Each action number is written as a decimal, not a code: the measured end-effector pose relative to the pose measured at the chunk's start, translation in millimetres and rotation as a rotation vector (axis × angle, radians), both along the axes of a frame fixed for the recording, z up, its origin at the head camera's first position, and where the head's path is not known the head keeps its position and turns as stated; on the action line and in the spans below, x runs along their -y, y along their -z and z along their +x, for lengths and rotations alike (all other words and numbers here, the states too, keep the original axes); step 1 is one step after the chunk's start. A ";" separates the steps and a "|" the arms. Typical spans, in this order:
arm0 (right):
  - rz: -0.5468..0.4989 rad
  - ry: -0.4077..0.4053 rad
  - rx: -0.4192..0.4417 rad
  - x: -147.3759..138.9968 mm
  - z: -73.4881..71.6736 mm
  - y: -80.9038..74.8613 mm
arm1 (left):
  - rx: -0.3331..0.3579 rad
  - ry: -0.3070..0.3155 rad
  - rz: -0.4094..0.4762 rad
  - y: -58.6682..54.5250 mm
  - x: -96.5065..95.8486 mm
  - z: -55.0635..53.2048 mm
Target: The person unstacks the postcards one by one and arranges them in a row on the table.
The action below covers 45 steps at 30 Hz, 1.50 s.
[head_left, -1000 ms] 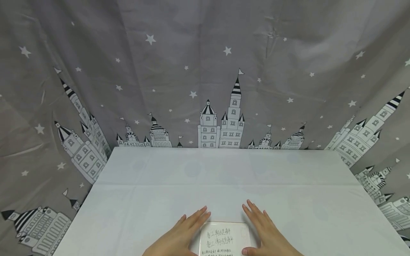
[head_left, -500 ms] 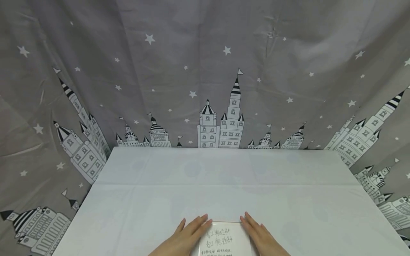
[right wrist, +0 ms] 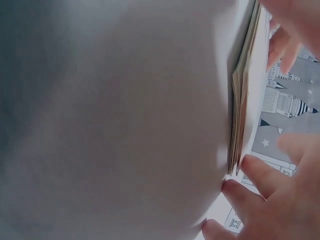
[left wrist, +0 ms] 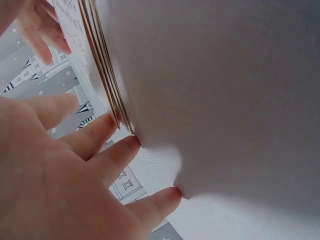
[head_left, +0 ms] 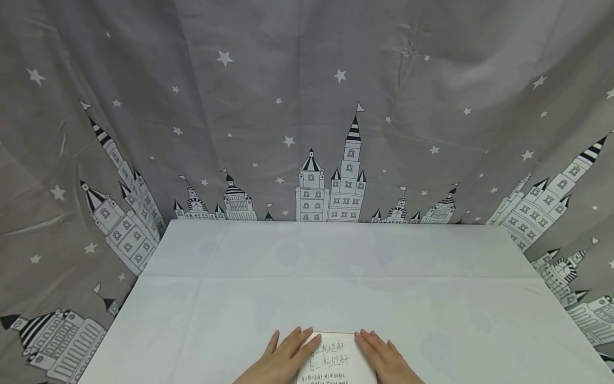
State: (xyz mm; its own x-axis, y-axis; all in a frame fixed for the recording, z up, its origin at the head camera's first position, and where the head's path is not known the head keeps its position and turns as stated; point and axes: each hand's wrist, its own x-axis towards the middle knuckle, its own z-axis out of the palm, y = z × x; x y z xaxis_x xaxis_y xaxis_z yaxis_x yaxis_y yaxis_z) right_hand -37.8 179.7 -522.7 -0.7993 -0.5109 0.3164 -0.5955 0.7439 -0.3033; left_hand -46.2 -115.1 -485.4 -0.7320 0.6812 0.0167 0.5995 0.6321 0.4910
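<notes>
A small stack of pale cards (head_left: 331,358), its top covered with handwritten characters, lies at the bottom middle of the head view. Several thin layers with brownish edges show in the left wrist view, where the stack's side (left wrist: 100,60) runs down to its far corner. My left hand (head_left: 280,358) is at the stack's left side, fingers spread and fairly straight, one fingertip over the top edge. On the opposite side, my right hand (head_left: 387,358) lays extended fingertips along the far right corner. In the right wrist view the layers (right wrist: 244,95) sit slightly uneven. Both thumbs are hidden in the head view.
A white cloth (head_left: 307,298) with faint creases covers the table. Behind and beside it hangs a grey curtain (head_left: 259,69) printed with stars and castles, meeting the table's far edge.
Both hands have come inward and slightly toward me, from spread apart beside the stack to fingertips at its far corners. The stack stays in nearly the same place.
</notes>
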 end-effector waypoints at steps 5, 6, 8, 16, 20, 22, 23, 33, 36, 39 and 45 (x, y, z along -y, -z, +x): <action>0.001 -0.003 0.002 1.3 0.5 0.8 | -0.033 -0.010 -0.003 -0.8 0.3 0.5; 0.000 -0.004 -0.003 1.4 0.8 0.8 | -0.049 -0.012 -0.006 -0.6 0.2 0.7; -0.004 -0.005 -0.009 1.6 1.3 0.7 | -0.068 -0.016 -0.008 -0.2 0.0 0.9; -0.042 -0.003 0.047 2.2 2.2 -1.9 | -0.033 -0.024 -0.005 -1.1 -1.0 -1.4; -0.038 -0.006 0.062 1.6 2.7 -5.3 | -0.035 -0.019 0.001 -1.9 -0.7 -2.3; -0.025 -0.004 0.060 1.1 3.0 -7.0 | -0.037 -0.014 0.008 -2.2 0.1 -2.3; -0.020 -0.005 0.060 0.7 3.2 -7.7 | -0.038 -0.012 0.011 -2.2 0.4 -2.2; -0.035 -0.020 0.037 -2.8 2.3 -11.9 | -0.051 -0.013 0.016 -5.5 0.1 -2.4; -0.025 -0.027 -0.003 -3.7 0.6 -13.7 | -0.065 -0.022 0.011 -7.6 -0.8 -2.8; -0.022 -0.038 -0.026 -4.4 -1.2 -16.1 | -0.055 -0.031 0.013 -10.1 -1.2 -4.5; -0.013 -0.050 -0.019 -4.9 -3.9 -20.8 | -0.007 -0.056 0.019 -12.8 -1.0 -8.7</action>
State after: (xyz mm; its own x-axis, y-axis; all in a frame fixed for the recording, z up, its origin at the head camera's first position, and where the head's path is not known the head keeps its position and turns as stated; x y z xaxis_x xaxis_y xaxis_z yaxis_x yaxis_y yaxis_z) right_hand -41.7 184.6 -501.9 -0.7668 -0.5453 0.3386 -0.6373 0.7093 -0.3012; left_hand -54.9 -114.1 -472.6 -0.7689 0.6384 0.0340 0.5665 0.6557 0.4992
